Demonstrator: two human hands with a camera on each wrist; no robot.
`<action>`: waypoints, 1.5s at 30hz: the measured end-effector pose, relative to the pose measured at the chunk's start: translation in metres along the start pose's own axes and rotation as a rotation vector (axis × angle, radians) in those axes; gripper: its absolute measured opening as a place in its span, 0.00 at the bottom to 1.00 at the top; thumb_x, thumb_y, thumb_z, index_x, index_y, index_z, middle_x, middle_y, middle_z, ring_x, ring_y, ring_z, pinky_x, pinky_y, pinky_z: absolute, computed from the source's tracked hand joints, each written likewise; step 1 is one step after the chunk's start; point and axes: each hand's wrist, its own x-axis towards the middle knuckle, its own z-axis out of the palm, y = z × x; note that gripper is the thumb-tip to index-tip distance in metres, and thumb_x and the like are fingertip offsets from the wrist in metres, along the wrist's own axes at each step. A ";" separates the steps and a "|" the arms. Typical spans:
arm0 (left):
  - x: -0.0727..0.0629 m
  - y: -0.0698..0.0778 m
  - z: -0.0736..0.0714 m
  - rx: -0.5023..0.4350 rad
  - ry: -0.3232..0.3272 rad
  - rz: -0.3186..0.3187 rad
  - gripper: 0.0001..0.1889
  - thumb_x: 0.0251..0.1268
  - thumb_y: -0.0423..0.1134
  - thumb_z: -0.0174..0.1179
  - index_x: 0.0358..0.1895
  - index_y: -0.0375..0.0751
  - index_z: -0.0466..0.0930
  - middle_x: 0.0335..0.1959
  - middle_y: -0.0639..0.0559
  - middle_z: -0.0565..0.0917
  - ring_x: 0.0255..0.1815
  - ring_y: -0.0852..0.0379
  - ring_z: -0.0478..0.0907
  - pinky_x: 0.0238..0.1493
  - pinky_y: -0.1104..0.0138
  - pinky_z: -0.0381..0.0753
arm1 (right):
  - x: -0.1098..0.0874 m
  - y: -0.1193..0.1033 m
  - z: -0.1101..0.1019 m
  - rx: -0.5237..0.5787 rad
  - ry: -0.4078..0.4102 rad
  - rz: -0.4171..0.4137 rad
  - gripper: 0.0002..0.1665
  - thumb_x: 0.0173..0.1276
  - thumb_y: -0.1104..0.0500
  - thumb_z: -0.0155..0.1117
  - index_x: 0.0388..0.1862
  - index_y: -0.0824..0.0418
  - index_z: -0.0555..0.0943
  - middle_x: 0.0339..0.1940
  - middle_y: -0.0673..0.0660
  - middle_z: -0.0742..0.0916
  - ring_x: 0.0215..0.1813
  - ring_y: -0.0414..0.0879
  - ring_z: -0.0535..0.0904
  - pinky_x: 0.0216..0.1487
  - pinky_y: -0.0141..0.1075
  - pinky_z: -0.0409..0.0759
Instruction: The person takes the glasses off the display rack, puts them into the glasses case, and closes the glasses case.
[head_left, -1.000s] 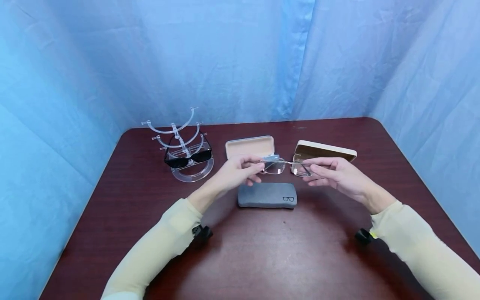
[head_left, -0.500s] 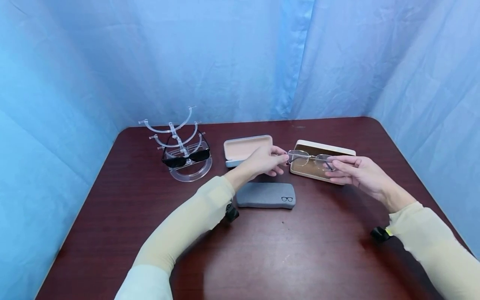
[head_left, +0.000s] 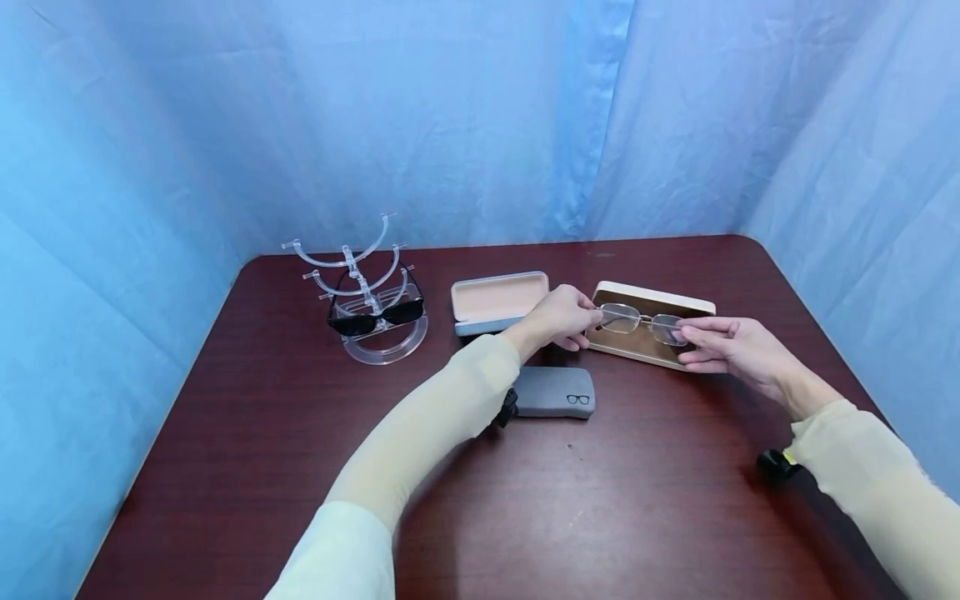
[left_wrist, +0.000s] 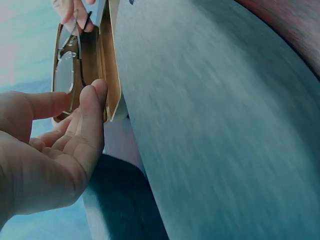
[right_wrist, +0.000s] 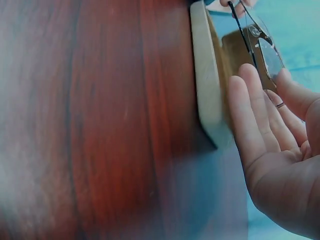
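Head view, thin-framed eyeglasses (head_left: 645, 318) were pinched at opposite ends by the left hand (head_left: 564, 315) and the right hand (head_left: 738, 350), held over an open brown-lined case (head_left: 637, 344), a grey case (head_left: 555, 392) seen nearer.

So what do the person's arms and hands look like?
The left hand and right hand are bare. The left sleeve and right sleeve are cream, the left whitish higher up. Small black devices show near the cuffs, with a yellow patch beside the right one.
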 end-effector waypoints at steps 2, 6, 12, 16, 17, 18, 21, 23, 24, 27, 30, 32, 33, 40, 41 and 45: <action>0.003 0.001 0.004 0.028 0.011 -0.023 0.08 0.77 0.39 0.58 0.44 0.37 0.83 0.43 0.42 0.88 0.28 0.51 0.86 0.31 0.63 0.87 | 0.001 0.002 -0.003 -0.015 0.024 0.028 0.11 0.77 0.64 0.61 0.52 0.55 0.86 0.49 0.55 0.90 0.42 0.49 0.89 0.46 0.44 0.87; 0.007 0.003 0.010 0.093 0.024 -0.050 0.09 0.77 0.39 0.58 0.45 0.37 0.84 0.40 0.45 0.89 0.27 0.52 0.87 0.28 0.65 0.87 | 0.003 0.006 -0.008 -0.088 0.066 0.080 0.10 0.76 0.61 0.63 0.50 0.51 0.87 0.47 0.52 0.90 0.39 0.47 0.90 0.43 0.42 0.87; 0.007 0.005 0.014 0.172 0.022 -0.068 0.11 0.77 0.39 0.58 0.41 0.34 0.85 0.38 0.43 0.89 0.29 0.51 0.88 0.28 0.64 0.87 | 0.001 0.007 -0.010 -0.213 0.131 0.122 0.07 0.74 0.56 0.66 0.47 0.44 0.88 0.42 0.47 0.91 0.29 0.43 0.87 0.35 0.38 0.88; 0.008 0.003 0.017 0.237 0.027 -0.083 0.13 0.77 0.38 0.57 0.39 0.32 0.87 0.34 0.43 0.89 0.27 0.53 0.87 0.29 0.63 0.88 | 0.001 0.005 -0.007 -0.280 0.158 0.122 0.08 0.72 0.54 0.69 0.46 0.43 0.89 0.35 0.50 0.90 0.28 0.42 0.86 0.34 0.37 0.87; 0.008 0.003 0.017 0.251 0.030 -0.087 0.13 0.76 0.38 0.57 0.38 0.32 0.86 0.32 0.44 0.89 0.26 0.54 0.86 0.29 0.64 0.88 | 0.001 0.005 -0.006 -0.309 0.161 0.117 0.08 0.71 0.54 0.70 0.47 0.44 0.89 0.33 0.51 0.90 0.28 0.41 0.86 0.33 0.37 0.87; 0.009 0.002 0.017 0.261 0.033 -0.090 0.13 0.76 0.38 0.57 0.36 0.33 0.86 0.31 0.44 0.88 0.25 0.54 0.86 0.29 0.64 0.88 | 0.002 0.005 -0.006 -0.338 0.164 0.111 0.08 0.71 0.53 0.71 0.48 0.45 0.89 0.32 0.51 0.89 0.28 0.41 0.85 0.33 0.37 0.87; 0.010 0.001 0.018 0.276 0.039 -0.091 0.14 0.76 0.37 0.57 0.29 0.36 0.82 0.25 0.44 0.86 0.22 0.55 0.84 0.28 0.63 0.88 | 0.003 0.005 -0.005 -0.424 0.170 0.100 0.13 0.70 0.52 0.71 0.51 0.52 0.87 0.30 0.51 0.87 0.28 0.40 0.82 0.32 0.37 0.87; 0.011 0.000 0.018 0.272 0.038 -0.088 0.15 0.75 0.37 0.57 0.25 0.39 0.77 0.23 0.45 0.85 0.20 0.55 0.83 0.27 0.63 0.87 | 0.004 0.005 -0.006 -0.462 0.171 0.095 0.18 0.70 0.51 0.71 0.54 0.58 0.85 0.31 0.49 0.86 0.28 0.40 0.80 0.31 0.37 0.87; 0.011 0.000 0.018 0.271 0.038 -0.089 0.16 0.75 0.37 0.57 0.23 0.40 0.75 0.22 0.45 0.84 0.19 0.55 0.83 0.27 0.63 0.87 | 0.004 0.006 -0.006 -0.467 0.172 0.096 0.21 0.70 0.51 0.71 0.56 0.61 0.84 0.31 0.49 0.86 0.28 0.40 0.80 0.31 0.37 0.87; 0.011 0.000 0.017 0.260 0.037 -0.085 0.17 0.73 0.36 0.58 0.21 0.42 0.72 0.19 0.45 0.82 0.17 0.55 0.81 0.26 0.63 0.87 | 0.005 0.006 -0.008 -0.467 0.163 0.103 0.25 0.71 0.52 0.70 0.59 0.66 0.81 0.33 0.47 0.86 0.28 0.39 0.79 0.31 0.37 0.87; 0.011 0.000 0.017 0.253 0.034 -0.084 0.17 0.73 0.36 0.57 0.21 0.41 0.72 0.18 0.46 0.81 0.16 0.55 0.81 0.27 0.63 0.87 | 0.006 0.006 -0.008 -0.475 0.163 0.110 0.26 0.71 0.52 0.71 0.60 0.67 0.81 0.32 0.47 0.86 0.28 0.39 0.78 0.31 0.36 0.86; 0.011 0.000 0.017 0.246 0.035 -0.084 0.16 0.73 0.36 0.57 0.22 0.40 0.74 0.19 0.45 0.82 0.17 0.55 0.81 0.27 0.62 0.88 | 0.007 0.006 -0.008 -0.487 0.166 0.118 0.28 0.71 0.52 0.71 0.61 0.68 0.80 0.30 0.47 0.86 0.27 0.39 0.78 0.30 0.35 0.86; 0.010 0.000 0.017 0.245 0.035 -0.087 0.16 0.74 0.36 0.57 0.23 0.40 0.75 0.21 0.45 0.82 0.17 0.55 0.81 0.28 0.62 0.88 | 0.008 0.007 -0.007 -0.499 0.168 0.123 0.30 0.71 0.51 0.70 0.63 0.69 0.78 0.28 0.47 0.85 0.26 0.39 0.77 0.30 0.35 0.86; 0.008 0.002 0.019 0.219 0.039 -0.098 0.15 0.77 0.38 0.55 0.26 0.39 0.75 0.30 0.42 0.86 0.21 0.54 0.83 0.26 0.63 0.87 | 0.011 0.007 -0.006 -0.603 0.194 0.159 0.41 0.69 0.44 0.71 0.67 0.73 0.73 0.21 0.52 0.79 0.23 0.40 0.76 0.28 0.38 0.86; 0.007 0.003 0.019 0.206 0.043 -0.099 0.16 0.77 0.38 0.55 0.26 0.39 0.75 0.31 0.42 0.85 0.21 0.54 0.83 0.26 0.63 0.87 | 0.010 0.006 -0.006 -0.607 0.193 0.164 0.41 0.69 0.44 0.71 0.67 0.73 0.73 0.23 0.52 0.80 0.24 0.40 0.77 0.29 0.39 0.86; 0.002 0.008 0.017 0.143 0.045 -0.088 0.12 0.78 0.37 0.54 0.32 0.37 0.77 0.31 0.42 0.83 0.22 0.53 0.82 0.27 0.63 0.87 | 0.005 -0.003 -0.011 -0.616 0.161 0.194 0.44 0.70 0.42 0.69 0.68 0.74 0.70 0.36 0.53 0.86 0.31 0.43 0.82 0.36 0.43 0.88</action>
